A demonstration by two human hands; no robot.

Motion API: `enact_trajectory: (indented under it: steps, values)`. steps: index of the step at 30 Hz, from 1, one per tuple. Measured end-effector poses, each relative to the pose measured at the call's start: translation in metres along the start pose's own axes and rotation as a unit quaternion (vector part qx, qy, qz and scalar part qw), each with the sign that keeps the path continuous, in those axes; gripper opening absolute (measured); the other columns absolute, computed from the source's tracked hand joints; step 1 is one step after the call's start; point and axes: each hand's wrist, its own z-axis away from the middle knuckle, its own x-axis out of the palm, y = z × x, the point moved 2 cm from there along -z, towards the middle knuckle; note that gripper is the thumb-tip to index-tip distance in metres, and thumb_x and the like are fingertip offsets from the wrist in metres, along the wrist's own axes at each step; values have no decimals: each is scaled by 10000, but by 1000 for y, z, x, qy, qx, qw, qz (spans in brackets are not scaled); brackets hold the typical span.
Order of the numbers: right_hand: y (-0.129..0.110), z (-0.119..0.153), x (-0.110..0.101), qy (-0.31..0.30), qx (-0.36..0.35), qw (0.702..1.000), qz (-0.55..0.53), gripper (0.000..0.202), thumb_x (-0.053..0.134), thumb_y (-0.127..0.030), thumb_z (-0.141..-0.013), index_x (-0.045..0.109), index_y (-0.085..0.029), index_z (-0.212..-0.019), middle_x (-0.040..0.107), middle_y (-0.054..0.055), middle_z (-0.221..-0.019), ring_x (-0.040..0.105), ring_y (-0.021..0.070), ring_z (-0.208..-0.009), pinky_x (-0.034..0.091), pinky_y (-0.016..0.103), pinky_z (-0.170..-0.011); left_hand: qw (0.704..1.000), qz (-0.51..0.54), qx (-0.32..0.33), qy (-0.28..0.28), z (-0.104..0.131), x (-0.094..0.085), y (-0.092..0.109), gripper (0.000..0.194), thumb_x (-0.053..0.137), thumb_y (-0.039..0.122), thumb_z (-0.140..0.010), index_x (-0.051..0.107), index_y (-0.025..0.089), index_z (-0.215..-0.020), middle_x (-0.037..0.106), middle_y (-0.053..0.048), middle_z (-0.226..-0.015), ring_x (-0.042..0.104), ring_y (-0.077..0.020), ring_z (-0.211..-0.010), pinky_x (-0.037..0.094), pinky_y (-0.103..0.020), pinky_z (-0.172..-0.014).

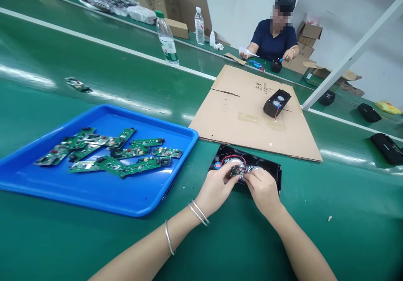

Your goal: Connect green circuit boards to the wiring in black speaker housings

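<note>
A black speaker housing (267, 163) lies on the green table, with round silver speakers and red wires inside. Over it, my left hand (218, 185) is closed on a small green circuit board (236, 171), pinched between thumb and fingers. My right hand (262, 187) is closed at the right side of that board, fingertips pressed together where the red wires end; what they grip is too small to make out. A blue round part (217, 165) sits at the housing's left end, beside my left fingers.
A blue tray (138, 207) with several circuit boards stands at left. Behind the housing lies cardboard (233, 105) bearing another black housing (277, 103). One board (78, 85) lies farther back, near a water bottle (167, 42). A person (273, 40) works across the table.
</note>
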Motion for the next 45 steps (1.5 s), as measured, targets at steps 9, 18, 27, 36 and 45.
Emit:
enact_trajectory:
  steps: [9, 18, 27, 36, 45]
  values:
    - [11, 1, 1, -37, 58, 993, -91, 234, 435, -284, -905, 598, -153, -1010, 657, 53, -722, 595, 186, -642, 464, 292, -587, 993, -38, 92, -66, 0, -4, 8, 228, 453, 162, -800, 615, 231, -945, 713, -19, -924, 667, -170, -804, 531, -260, -725]
    - [13, 2, 2, -34, 97, 991, -83, 190, 536, -235, -841, 624, -163, -993, 639, 95, -878, 603, 206, -779, 504, 337, -690, 997, 26, 42, -61, -2, -1, 3, 203, 474, 184, -779, 602, 215, -934, 696, -27, -875, 666, -174, -791, 554, -263, -692]
    - [26, 13, -17, -191, 122, 974, 16, 910, 759, -305, -543, 327, -213, -1339, 380, 148, -1351, 328, 332, -1242, 220, 581, -1012, 998, 4, -28, -63, 2, -10, 6, 426, 635, 331, -675, 546, 221, -1077, 679, 11, -701, 658, -179, -610, 565, -287, -595]
    - [115, 136, -79, -59, 363, 916, 157, 694, 632, -337, -584, 432, -205, -1235, 478, 114, -1261, 424, 317, -1158, 338, 474, -934, 994, -43, 10, -97, -53, -31, 9, 298, 483, 383, -783, 570, 186, -989, 694, -45, -777, 671, -202, -756, 553, -317, -662]
    - [215, 245, -142, 12, 635, 715, 293, 642, 555, -564, -642, 547, -151, -1133, 558, 225, -1099, 528, 443, -952, 414, 548, -735, 971, -206, -30, -119, -189, 37, -23, 228, 548, 242, -837, 560, 132, -1037, 607, -75, -1058, 601, -195, -922, 498, -402, -802]
